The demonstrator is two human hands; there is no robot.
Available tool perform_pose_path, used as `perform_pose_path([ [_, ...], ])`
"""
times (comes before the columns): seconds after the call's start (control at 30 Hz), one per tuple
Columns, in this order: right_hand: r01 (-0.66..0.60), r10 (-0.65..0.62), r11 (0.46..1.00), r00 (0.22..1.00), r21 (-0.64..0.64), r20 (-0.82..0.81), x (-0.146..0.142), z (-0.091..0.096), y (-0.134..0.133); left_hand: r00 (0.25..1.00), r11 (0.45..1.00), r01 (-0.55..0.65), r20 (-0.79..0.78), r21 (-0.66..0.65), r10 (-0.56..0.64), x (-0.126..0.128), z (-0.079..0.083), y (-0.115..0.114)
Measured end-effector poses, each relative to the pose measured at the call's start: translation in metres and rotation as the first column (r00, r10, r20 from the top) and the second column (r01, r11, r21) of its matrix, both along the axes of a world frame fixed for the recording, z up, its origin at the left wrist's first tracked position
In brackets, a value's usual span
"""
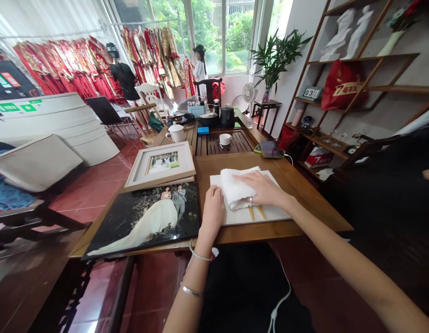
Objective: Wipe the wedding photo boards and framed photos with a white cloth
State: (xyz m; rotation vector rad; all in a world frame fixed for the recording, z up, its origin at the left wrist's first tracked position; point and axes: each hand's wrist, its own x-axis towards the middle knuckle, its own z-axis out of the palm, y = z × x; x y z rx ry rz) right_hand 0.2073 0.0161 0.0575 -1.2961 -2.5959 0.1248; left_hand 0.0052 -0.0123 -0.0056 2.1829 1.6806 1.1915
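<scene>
A flat white board (pixel 231 219) with two yellow leg-like strips (pixel 258 213) on its face lies at the table's near edge. My left hand (pixel 213 207) grips the board's left side with curled fingers. On top of the board is a folded white towel (pixel 233 182), held under my right hand (pixel 264 187), its fingers stretched over the cloth and the thumb at the near edge. Left of the board, a glossy wedding photo panel (pixel 145 219) lies flat. Behind that panel rests a light wooden picture frame (pixel 138 171) with a small photo inside.
A slatted tea tray (pixel 212 145) holds a white cup (pixel 225 139) and a dark kettle (pixel 227 115). A lidded white mug (pixel 176 132) stands behind the frame. A phone (pixel 270 149) with a cable lies at the right edge. Two people stand near red garments (pixel 68 69).
</scene>
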Motion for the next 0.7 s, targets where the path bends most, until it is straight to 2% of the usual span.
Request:
perform_pose_path([
  [0.13, -0.036, 0.043, 0.997, 0.995, -0.072, 0.09, -0.015, 0.012, 0.041, 1.0, 0.999, 0.019, 0.021, 0.031, -0.019, 0.0, 0.0, 0.0],
  [0.23, -0.175, 0.19, 0.976, 0.974, -0.13, 0.121, -0.028, 0.019, 0.066, 0.999, 1.0, 0.022, 0.025, 0.004, -0.022, 0.0, 0.001, 0.0],
  [0.33, -0.277, 0.295, 0.951, 0.947, -0.141, 0.128, -0.038, 0.024, 0.079, 1.0, 0.999, 0.012, 0.027, -0.031, -0.012, 0.0, 0.003, -0.001],
  [0.5, -0.261, 0.275, 0.958, 0.954, -0.122, 0.118, -0.034, 0.025, 0.071, 0.999, 0.999, 0.001, 0.043, -0.045, 0.001, 0.002, 0.006, -0.003],
  [0.7, -0.158, 0.164, 0.986, 0.978, -0.052, 0.128, -0.004, 0.017, 0.026, 0.999, 0.997, -0.011, 0.035, -0.083, 0.014, 0.002, 0.01, -0.003],
])
